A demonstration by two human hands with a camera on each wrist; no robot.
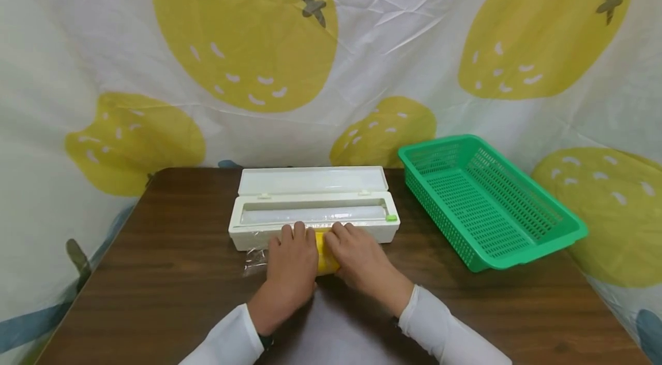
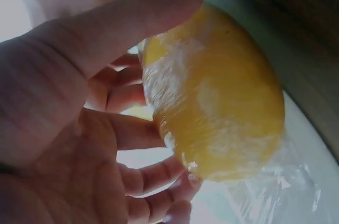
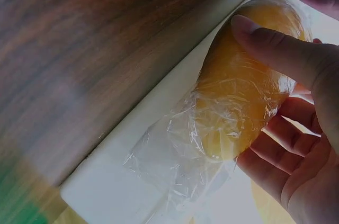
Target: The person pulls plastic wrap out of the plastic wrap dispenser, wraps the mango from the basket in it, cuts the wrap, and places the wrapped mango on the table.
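Observation:
A smooth, oval, mango-like yellow fruit (image 1: 327,258) is held between both hands, just in front of the white cling film box (image 1: 380,234). Clear cling film (image 3: 164,160) clings to its skin in wrinkles, and a loose end (image 1: 256,260) sticks out on the left. My left hand (image 1: 292,256) grips the left part of the fruit, thumb across one side and fingers bent behind. The right hand (image 1: 362,256) grips the other end, its thumb pressing on the film-covered skin (image 3: 238,75). In the head view, the hands hide much of the fruit.
The box's lid (image 1: 312,181) is raised at the back, showing the white film roll (image 1: 310,215) inside and a green slider (image 1: 391,218) on its front edge. To the right stands a green plastic basket (image 1: 561,221). A brown wooden table (image 1: 170,250) lies beneath, with a lemon-print cloth (image 1: 393,26) behind.

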